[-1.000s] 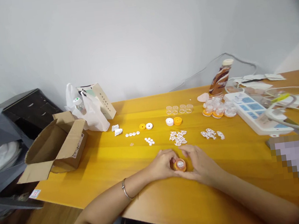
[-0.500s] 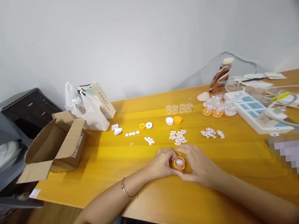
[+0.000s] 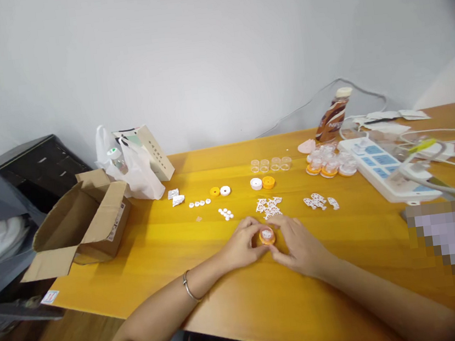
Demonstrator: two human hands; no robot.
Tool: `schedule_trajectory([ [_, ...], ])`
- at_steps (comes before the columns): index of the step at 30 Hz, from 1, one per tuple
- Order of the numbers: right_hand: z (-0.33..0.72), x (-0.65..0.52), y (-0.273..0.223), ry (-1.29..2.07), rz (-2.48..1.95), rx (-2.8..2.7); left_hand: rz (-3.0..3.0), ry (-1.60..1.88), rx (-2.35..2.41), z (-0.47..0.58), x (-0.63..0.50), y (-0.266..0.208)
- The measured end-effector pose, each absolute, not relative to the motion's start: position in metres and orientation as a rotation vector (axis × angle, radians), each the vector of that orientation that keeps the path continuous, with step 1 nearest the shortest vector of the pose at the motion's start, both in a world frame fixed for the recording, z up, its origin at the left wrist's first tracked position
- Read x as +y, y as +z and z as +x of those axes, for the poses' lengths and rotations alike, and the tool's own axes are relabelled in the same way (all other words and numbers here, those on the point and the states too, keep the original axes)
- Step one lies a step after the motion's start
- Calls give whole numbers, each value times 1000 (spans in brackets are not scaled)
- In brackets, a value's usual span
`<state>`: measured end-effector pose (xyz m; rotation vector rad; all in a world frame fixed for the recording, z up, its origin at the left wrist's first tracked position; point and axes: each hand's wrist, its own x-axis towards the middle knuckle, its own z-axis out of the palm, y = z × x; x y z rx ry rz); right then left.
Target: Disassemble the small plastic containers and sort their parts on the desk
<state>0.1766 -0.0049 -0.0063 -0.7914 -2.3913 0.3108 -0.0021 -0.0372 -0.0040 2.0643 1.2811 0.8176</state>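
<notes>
1. At the lower centre of the frame, between your two hands, sits a round piece (image 3: 267, 236) with an orange base and a clear top, a white patterned insert showing through.
2. Grip: your left hand (image 3: 243, 246) grasps the piece, fingers curled round its far side, thumb at its near side.
3. Your right hand (image 3: 301, 247) grasps it from the opposite side, forefinger and thumb arched round it, a gap showing before the palm. You wear a bracelet (image 3: 187, 287) on the left wrist.
4. Cannot tell whether the piece bears on the table (image 3: 244, 306) or is lifted slightly.
5. Just above your fingers in the frame: a pile of white openwork cutouts (image 3: 269, 208). Right of it, a smaller cutout group (image 3: 315, 201), one lying apart.
6. Left of the pile: white pellets (image 3: 226, 214); further left, four small white discs (image 3: 202, 203) in a row.
7. Above these: a yellow ring (image 3: 214, 192) beside a white ring (image 3: 225, 191); to the right, a white cup (image 3: 256, 184) beside an orange cup (image 3: 269, 182).
8. Higher still: four clear cups (image 3: 264, 166). Right of centre: clustered domed pieces (image 3: 328, 163), near a leaning bottle (image 3: 332, 120).
</notes>
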Motion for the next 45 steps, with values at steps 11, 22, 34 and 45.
schedule_trajectory([
  [11,172,-4,-7,404,-851,-2376,2064,828,1273,-4,-35,-6],
  [22,173,1,-6,420,-752,-2398,2027,866,1333,1,-36,-8],
  [34,172,1,-9,322,-800,-2391,2027,864,1286,-3,-34,-10],
  [45,183,6,-9,375,-725,-2121,2062,896,1298,-3,-35,-8],
])
